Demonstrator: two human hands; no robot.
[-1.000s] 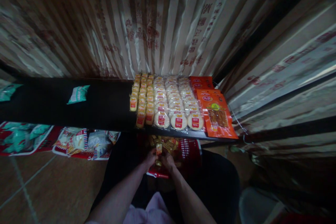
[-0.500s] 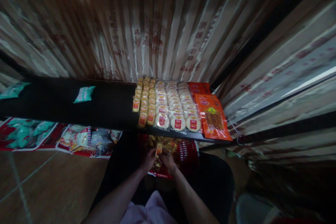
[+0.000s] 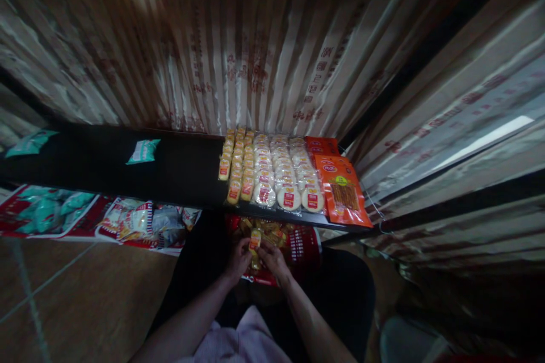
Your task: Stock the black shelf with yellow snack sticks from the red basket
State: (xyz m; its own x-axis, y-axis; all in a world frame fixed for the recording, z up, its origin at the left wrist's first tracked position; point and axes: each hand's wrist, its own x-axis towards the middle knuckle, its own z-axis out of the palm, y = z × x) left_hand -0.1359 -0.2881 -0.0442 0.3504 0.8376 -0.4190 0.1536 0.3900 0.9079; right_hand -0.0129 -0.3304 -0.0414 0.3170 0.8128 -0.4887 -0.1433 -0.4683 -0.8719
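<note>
Both my hands meet low in the middle, over a red bag (image 3: 303,247) full of small yellow snack packs. My left hand (image 3: 237,260) and my right hand (image 3: 273,260) are both closed on a small yellow snack pack (image 3: 254,240) with a red label, held upright between the fingertips. Just above, on a black shelf (image 3: 179,173), lie columns of the same yellow packs (image 3: 236,167), rows of round white cakes (image 3: 283,173) in clear wrap, and orange snack bags (image 3: 340,190) at the right end.
A teal packet (image 3: 143,151) lies alone on the shelf's left part, another teal packet (image 3: 29,143) at the far left. Red bags of snacks (image 3: 140,224) stand on the wooden floor below. Striped cardboard boxes wall in the back and right.
The view has drifted slightly, so the shelf sits a little lower and to the right. My hands stay together on the yellow pack, raised a touch.
</note>
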